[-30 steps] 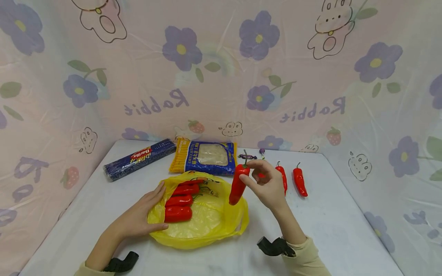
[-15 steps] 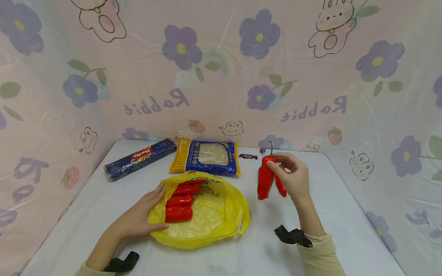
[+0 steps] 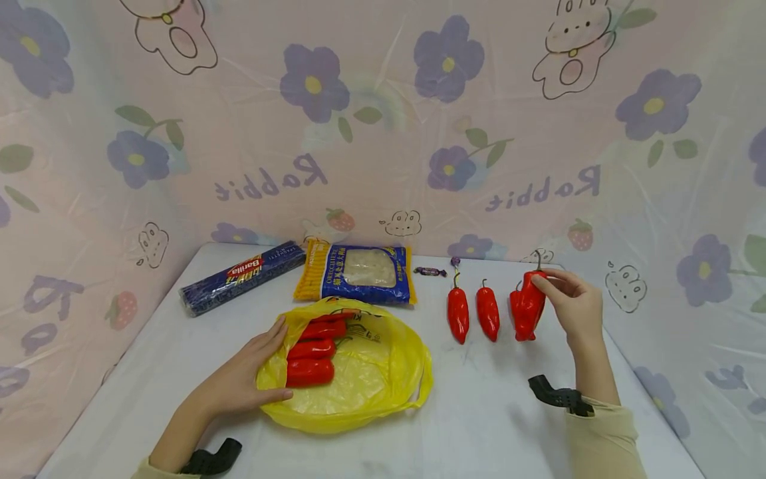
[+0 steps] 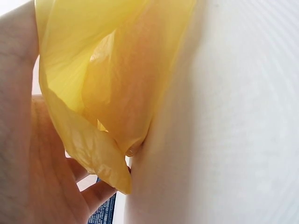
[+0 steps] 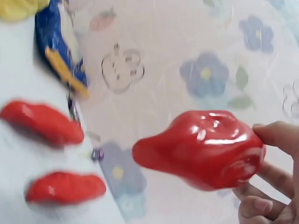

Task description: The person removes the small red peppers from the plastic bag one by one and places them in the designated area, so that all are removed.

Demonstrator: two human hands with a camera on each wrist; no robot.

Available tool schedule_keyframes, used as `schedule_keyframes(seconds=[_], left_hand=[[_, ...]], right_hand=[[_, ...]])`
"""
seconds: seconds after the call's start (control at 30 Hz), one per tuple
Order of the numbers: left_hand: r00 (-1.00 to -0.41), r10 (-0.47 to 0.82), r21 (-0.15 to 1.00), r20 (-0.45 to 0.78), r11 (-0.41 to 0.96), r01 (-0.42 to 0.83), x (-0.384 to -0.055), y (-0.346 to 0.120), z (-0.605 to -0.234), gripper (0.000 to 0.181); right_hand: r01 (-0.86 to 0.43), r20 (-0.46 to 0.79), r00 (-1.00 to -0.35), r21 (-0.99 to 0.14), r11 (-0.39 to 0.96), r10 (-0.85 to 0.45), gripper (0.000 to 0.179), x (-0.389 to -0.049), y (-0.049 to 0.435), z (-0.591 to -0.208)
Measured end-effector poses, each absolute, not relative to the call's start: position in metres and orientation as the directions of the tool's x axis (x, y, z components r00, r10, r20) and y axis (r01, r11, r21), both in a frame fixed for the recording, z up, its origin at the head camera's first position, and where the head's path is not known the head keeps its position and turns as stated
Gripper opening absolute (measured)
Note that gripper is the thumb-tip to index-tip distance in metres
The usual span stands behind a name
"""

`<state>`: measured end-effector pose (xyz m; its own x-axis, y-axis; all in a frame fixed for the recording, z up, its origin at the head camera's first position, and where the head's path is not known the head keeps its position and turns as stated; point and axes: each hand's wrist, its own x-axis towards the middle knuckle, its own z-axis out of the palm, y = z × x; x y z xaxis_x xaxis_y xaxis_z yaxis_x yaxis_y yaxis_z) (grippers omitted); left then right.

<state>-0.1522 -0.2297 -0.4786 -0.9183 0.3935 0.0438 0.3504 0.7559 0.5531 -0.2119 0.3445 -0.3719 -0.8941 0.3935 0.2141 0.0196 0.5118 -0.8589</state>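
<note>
My right hand (image 3: 576, 307) pinches a red chili pepper (image 3: 532, 299) near its stem between thumb and fingers, tip pointing down. It overlaps another red pepper (image 3: 514, 305) behind it in the head view. In the right wrist view the held pepper (image 5: 205, 151) looks large, glossy and dented. Two more red peppers, one left (image 3: 458, 315) and one right (image 3: 487, 315), lie side by side on the table. My left hand (image 3: 242, 374) rests against the left side of a yellow plastic bag (image 3: 359, 416), fingers extended and thumb at its front. Inside the bag lie several red peppers (image 3: 310, 372).
A blue Barilla spaghetti pack (image 3: 242, 276) lies at the back left. Beside it is a blue and yellow orecchiette bag (image 3: 368, 269). A purple wrapped candy (image 3: 429, 271) and a purple lollipop (image 3: 455, 261) lie near the table's back edge, before a printed curtain (image 3: 383, 146).
My right hand has carried the held pepper from over the bag rightward, past two peppers on the table, to the rightmost one. The left hand and bag have stayed in place.
</note>
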Motion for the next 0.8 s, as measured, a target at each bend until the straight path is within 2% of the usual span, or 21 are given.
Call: schedule_keyframes(seconds=[0.2,0.37,0.5,0.8], left_hand=[[-0.917,0.396,0.563,0.046,0.748,0.351,-0.153,-0.230,-0.478,0.118],[-0.916,0.398,0.571,0.046,0.742,0.351,-0.152,-0.230,-0.478,0.117],[-0.919,0.392,0.572,0.035,0.746,0.340,-0.150,-0.231,-0.478,0.117],[-0.921,0.389,0.568,0.036,0.750,0.339,-0.151,-0.230,-0.479,0.118]], right_hand=[[0.214,0.048,-0.915,-0.782,0.585,0.400,0.070,-0.228,0.393,-0.392],[0.320,-0.053,-0.918,-0.686,0.654,0.393,0.073,-0.242,0.425,-0.413],[0.359,-0.075,-0.914,-0.608,0.709,0.399,0.069,-0.250,0.439,-0.432],[0.362,-0.013,-0.900,-0.581,0.729,0.437,0.068,-0.276,0.446,-0.452]])
